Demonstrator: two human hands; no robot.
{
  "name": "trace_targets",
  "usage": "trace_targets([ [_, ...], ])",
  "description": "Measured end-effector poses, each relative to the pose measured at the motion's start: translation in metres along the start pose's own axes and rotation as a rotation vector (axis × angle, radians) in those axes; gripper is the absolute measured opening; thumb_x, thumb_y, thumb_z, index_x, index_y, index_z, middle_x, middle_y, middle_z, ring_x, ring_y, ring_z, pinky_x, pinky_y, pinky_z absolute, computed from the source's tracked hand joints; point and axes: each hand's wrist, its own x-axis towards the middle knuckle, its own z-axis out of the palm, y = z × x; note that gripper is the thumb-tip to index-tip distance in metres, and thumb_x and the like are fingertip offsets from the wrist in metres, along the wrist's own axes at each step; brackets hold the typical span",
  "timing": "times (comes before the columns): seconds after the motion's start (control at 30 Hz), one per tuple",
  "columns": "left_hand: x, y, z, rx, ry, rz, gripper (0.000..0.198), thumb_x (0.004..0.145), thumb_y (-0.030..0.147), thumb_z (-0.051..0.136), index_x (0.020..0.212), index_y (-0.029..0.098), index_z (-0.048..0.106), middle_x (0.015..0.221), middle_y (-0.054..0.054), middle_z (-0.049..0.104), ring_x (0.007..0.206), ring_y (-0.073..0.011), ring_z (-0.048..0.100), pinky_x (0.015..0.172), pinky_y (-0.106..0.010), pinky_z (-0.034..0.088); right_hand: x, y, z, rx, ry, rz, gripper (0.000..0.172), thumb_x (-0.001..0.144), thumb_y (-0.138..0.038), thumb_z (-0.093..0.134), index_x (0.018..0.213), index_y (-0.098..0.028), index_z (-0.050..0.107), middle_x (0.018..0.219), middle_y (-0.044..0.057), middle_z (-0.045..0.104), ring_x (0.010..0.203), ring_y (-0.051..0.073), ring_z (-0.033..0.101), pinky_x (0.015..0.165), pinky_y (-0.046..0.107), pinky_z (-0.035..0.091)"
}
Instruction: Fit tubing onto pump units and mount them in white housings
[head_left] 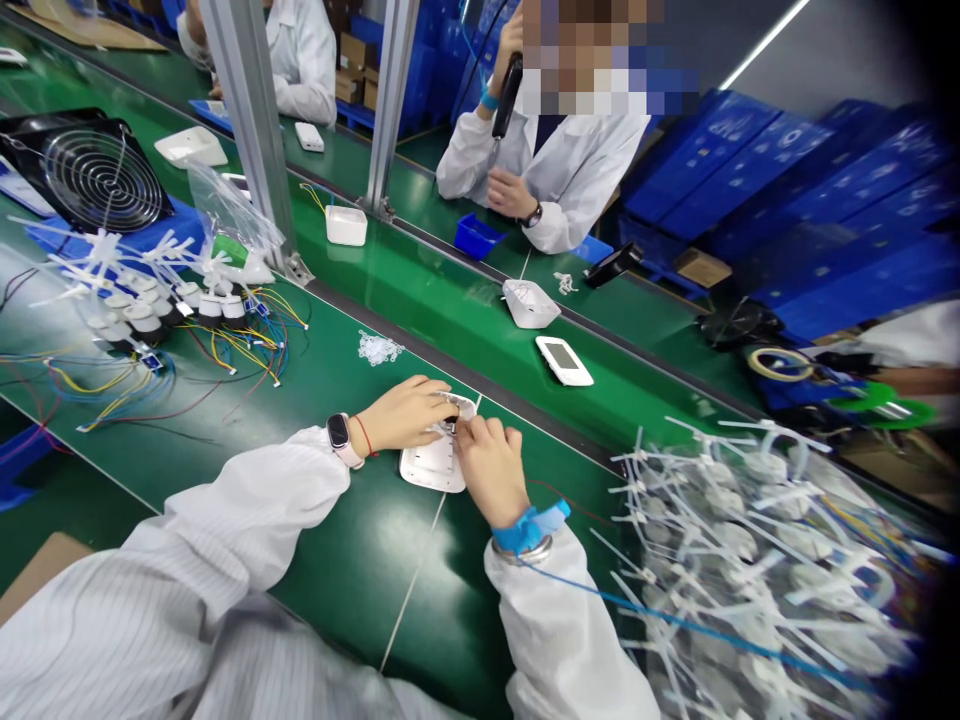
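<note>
A white plastic housing, rounded at the corners, lies open side up on the green bench between my hands. My left hand reaches across its far end, with fingers bent and pressed together on it. A small dark part shows at the fingertips, mostly covered. From the other side, my right hand is closed, thumb and fingers pinched at the same end of the housing; what they pinch is hidden. A blue wrist strap with a cord is around my right wrist.
Small clear rings lie beyond my left hand. Wired parts with white ties and a black fan stand left; bagged tied parts heap up right. A white device with a screen is on the belt. A co-worker sits opposite.
</note>
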Motion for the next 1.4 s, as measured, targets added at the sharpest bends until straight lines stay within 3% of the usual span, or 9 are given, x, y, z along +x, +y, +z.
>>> trace_targets([
  [0.13, -0.001, -0.001, 0.001, -0.036, 0.014, -0.026, 0.024, 0.081, 0.028, 0.055, 0.101, 0.016, 0.054, 0.108, -0.009, 0.058, 0.114, -0.0237, 0.042, 0.09, -0.036, 0.033, -0.01, -0.009, 0.0, -0.05, 0.065, 0.044, 0.028, 0.084, -0.008, 0.041, 0.105, -0.014, 0.06, 0.087, 0.012, 0.056, 0.078, 0.023, 0.04, 0.066, 0.038, 0.027],
  [0.33, -0.002, -0.004, 0.004, -0.092, 0.023, -0.031, 0.024, 0.079, 0.027, 0.055, 0.101, 0.018, 0.054, 0.108, -0.007, 0.058, 0.114, -0.0235, 0.042, 0.091, -0.036, 0.034, -0.006, 0.009, -0.002, 0.064, 0.07, 0.04, 0.013, 0.083, -0.022, 0.054, 0.085, -0.02, 0.067, 0.078, 0.006, 0.056, 0.078, 0.021, 0.04, 0.067, 0.036, 0.025],
  [0.63, -0.004, -0.005, 0.007, -0.151, 0.037, -0.047, 0.025, 0.078, 0.027, 0.057, 0.101, 0.018, 0.057, 0.109, -0.008, 0.058, 0.116, -0.0231, 0.042, 0.094, -0.037, 0.034, 0.004, 0.011, 0.004, 0.184, 0.043, -0.017, 0.022, 0.083, -0.022, 0.054, 0.065, -0.017, 0.065, 0.074, 0.005, 0.057, 0.076, 0.018, 0.043, 0.067, 0.035, 0.025],
  [0.77, -0.008, -0.008, 0.009, -0.249, 0.094, -0.082, 0.032, 0.077, 0.028, 0.058, 0.108, 0.019, 0.054, 0.113, -0.005, 0.058, 0.119, -0.0234, 0.039, 0.096, -0.037, 0.034, 0.009, 0.03, 0.001, 0.453, 0.17, 0.046, 0.018, 0.084, -0.029, 0.053, 0.078, -0.019, 0.067, 0.076, 0.004, 0.057, 0.078, 0.019, 0.048, 0.072, 0.034, 0.033],
  [0.87, -0.013, -0.014, 0.005, -0.343, 0.262, -0.19, 0.032, 0.079, 0.03, 0.057, 0.109, 0.018, 0.054, 0.112, -0.006, 0.058, 0.115, -0.0219, 0.044, 0.095, -0.036, 0.037, 0.028, 0.049, 0.004, 0.708, 0.235, 0.093, 0.025, 0.084, -0.033, 0.052, 0.099, -0.017, 0.063, 0.089, 0.007, 0.059, 0.086, 0.019, 0.053, 0.076, 0.033, 0.04],
  [1.0, -0.026, -0.023, -0.001, -0.433, 0.494, -0.408, 0.023, 0.083, 0.027, 0.051, 0.102, 0.016, 0.056, 0.1, -0.006, 0.061, 0.095, -0.0174, 0.056, 0.086, -0.031, 0.043, 0.067, 0.059, 0.026, 0.772, -0.032, -0.004, 0.034, 0.078, -0.042, 0.057, 0.099, -0.016, 0.065, 0.096, 0.009, 0.06, 0.093, 0.021, 0.053, 0.084, 0.036, 0.04],
  [1.1, -0.036, -0.029, -0.003, -0.458, 0.527, -0.489, 0.024, 0.083, 0.027, 0.051, 0.103, 0.016, 0.055, 0.096, -0.006, 0.063, 0.089, -0.0162, 0.058, 0.084, -0.03, 0.045, 0.087, 0.057, 0.041, 0.768, -0.248, -0.139, 0.032, 0.081, -0.045, 0.053, 0.095, -0.02, 0.068, 0.092, 0.007, 0.059, 0.093, 0.02, 0.053, 0.086, 0.037, 0.038],
  [1.23, -0.041, -0.034, -0.003, -0.491, 0.519, -0.531, 0.024, 0.083, 0.028, 0.052, 0.102, 0.016, 0.056, 0.095, -0.007, 0.064, 0.088, -0.0167, 0.06, 0.083, -0.031, 0.046, 0.093, 0.054, 0.041, 0.84, -0.309, -0.226, 0.034, 0.082, -0.045, 0.048, 0.074, -0.021, 0.07, 0.089, 0.006, 0.06, 0.09, 0.02, 0.053, 0.086, 0.036, 0.037],
  [1.4, -0.039, -0.037, -0.002, -0.576, 0.554, -0.557, 0.022, 0.084, 0.026, 0.05, 0.102, 0.016, 0.056, 0.097, -0.007, 0.063, 0.088, -0.0158, 0.059, 0.079, -0.028, 0.046, 0.102, 0.07, 0.041, 1.211, -0.176, 0.23, 0.028, 0.072, -0.043, 0.06, 0.062, -0.018, 0.066, 0.066, 0.002, 0.063, 0.068, 0.018, 0.056, 0.07, 0.029, 0.042],
])
